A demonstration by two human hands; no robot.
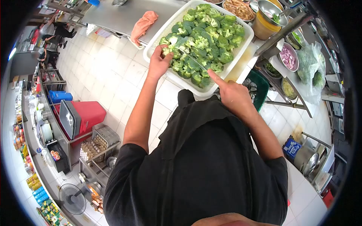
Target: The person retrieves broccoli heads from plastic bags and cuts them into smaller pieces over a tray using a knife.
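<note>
Broccoli florets fill a white tray at the table's edge. My left hand is at the tray's left side, its fingers and thumb closed around a piece of broccoli. My right hand is at the near right edge of the tray, closed round a knife handle that the hand mostly hides, with the index finger stretched along it. The thin knife blade slants up and left over the florets, its far end close to my left hand.
An orange cloth lies on the metal table left of the tray. At right are stacked bowls, a bowl of chopped purple onion, a plastic bag and a green bin. People stand far left.
</note>
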